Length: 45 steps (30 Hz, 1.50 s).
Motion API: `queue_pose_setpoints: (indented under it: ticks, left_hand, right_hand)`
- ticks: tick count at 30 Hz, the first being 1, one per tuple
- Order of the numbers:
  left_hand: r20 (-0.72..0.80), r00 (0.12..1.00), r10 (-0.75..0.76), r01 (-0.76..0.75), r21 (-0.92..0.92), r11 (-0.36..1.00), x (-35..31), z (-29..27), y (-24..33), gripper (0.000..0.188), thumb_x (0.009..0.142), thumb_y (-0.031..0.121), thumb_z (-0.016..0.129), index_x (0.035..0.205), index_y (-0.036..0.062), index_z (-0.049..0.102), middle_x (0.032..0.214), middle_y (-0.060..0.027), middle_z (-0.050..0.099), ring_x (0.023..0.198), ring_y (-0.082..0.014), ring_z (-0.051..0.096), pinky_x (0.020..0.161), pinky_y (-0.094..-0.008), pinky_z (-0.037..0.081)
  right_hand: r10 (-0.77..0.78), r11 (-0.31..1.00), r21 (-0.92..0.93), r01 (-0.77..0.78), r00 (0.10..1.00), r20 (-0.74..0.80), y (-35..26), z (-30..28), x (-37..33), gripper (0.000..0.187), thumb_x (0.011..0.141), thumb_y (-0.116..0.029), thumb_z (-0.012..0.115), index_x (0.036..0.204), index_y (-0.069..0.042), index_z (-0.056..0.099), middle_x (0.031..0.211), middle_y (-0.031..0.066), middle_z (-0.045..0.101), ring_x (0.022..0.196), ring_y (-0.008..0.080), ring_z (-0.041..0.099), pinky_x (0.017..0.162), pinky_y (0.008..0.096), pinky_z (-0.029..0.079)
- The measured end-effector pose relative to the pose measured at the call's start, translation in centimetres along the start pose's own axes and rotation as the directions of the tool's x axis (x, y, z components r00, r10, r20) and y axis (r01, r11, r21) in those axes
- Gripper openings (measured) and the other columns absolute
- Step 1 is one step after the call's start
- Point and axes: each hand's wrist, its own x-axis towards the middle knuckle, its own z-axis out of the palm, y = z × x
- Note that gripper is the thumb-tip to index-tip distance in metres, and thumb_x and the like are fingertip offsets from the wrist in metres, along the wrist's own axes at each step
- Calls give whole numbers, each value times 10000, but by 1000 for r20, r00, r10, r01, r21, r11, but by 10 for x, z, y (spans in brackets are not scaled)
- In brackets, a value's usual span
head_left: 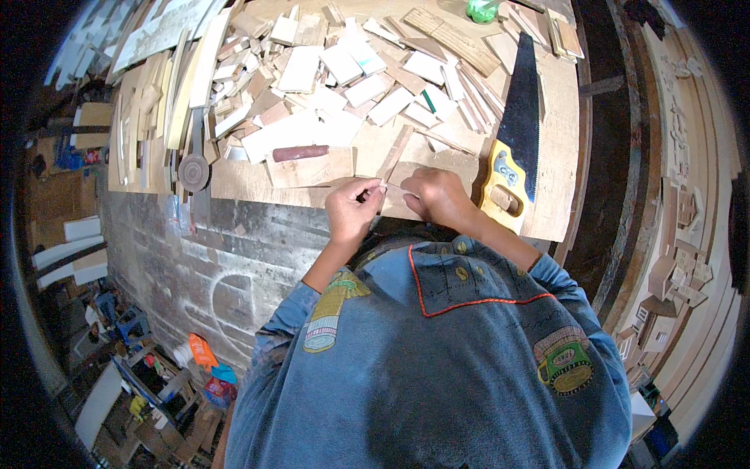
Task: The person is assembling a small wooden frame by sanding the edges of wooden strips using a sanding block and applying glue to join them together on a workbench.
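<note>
At the near edge of a wooden bench (266, 191), my two hands are close together. My left hand (351, 207) is closed in a pinch, with a small pale piece (383, 186) at its fingertips. Just to the right, my right hand (439, 194) is curled, fingers pressed together; what it grips is too small to make out. A narrow wooden strip (397, 152) lies just beyond them. Left of it, a reddish-brown rounded piece (301, 152) rests on a flat wooden block (312, 170). Beside my right forearm lies a handsaw (512, 168) with a yellow handle and dark blade.
A heap of white and brown wood offcuts (336, 74) covers the back of the bench. Long strips (176, 94) and a round wooden disc (194, 172) lie left. A green plastic bottle (482, 10) is at the far edge. Orange cloth (203, 352) shows lower left.
</note>
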Motion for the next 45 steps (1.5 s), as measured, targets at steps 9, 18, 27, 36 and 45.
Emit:
queue_pose_setpoints:
  ticks: [9, 18, 27, 36, 45]
  left_hand:
    - [-5, 999, -37, 37, -19, 999, 0, 1, 0, 132, 771, 70, 720, 874, -13, 724, 745, -96, 684, 614, -106, 610, 580, -240, 489]
    - [-12, 999, -41, 41, -17, 999, 0, 0, 5, 149, 785, 79, 714, 901, -14, 717, 737, -64, 670, 622, -92, 586, 592, -234, 476]
    - [-63, 987, 149, -147, 24, 989, 3, 2, -2, 258, 792, 42, 685, 1047, 3, 671, 891, -112, 657, 658, -133, 601, 595, -252, 485]
    - [-93, 981, 172, -164, 86, 983, 17, -7, 22, 211, 784, -3, 665, 995, 11, 674, 900, -109, 650, 633, -142, 604, 573, -253, 483]
    - [-67, 970, 234, -236, -14, 972, 53, -2, 40, 197, 798, 31, 683, 992, 2, 674, 882, -70, 662, 689, -96, 609, 609, -238, 491]
  right_hand:
    - [4, 1000, -6, -4, 1000, -10, -1, -1, -1, 179, 705, -143, 677, 847, -49, 623, 756, 137, 583, 749, 342, 620, 646, 448, 514]
    - [144, 986, -37, -161, 948, -283, 9, -35, -2, 245, 707, -160, 728, 923, -60, 671, 827, 161, 634, 730, 350, 623, 640, 414, 515]
    - [277, 915, -224, -337, 925, -258, 37, -62, -5, 253, 732, -127, 719, 974, -69, 677, 854, 142, 663, 815, 343, 640, 718, 402, 519]
    - [500, 817, 353, -456, 865, -39, 36, -60, -9, 187, 873, -151, 670, 1007, -23, 695, 801, 48, 684, 688, 127, 609, 648, 267, 484]
    - [483, 456, 726, -515, 828, 284, 35, -64, -12, 213, 890, -135, 673, 1069, -20, 688, 813, -7, 659, 704, 55, 560, 653, 228, 473]
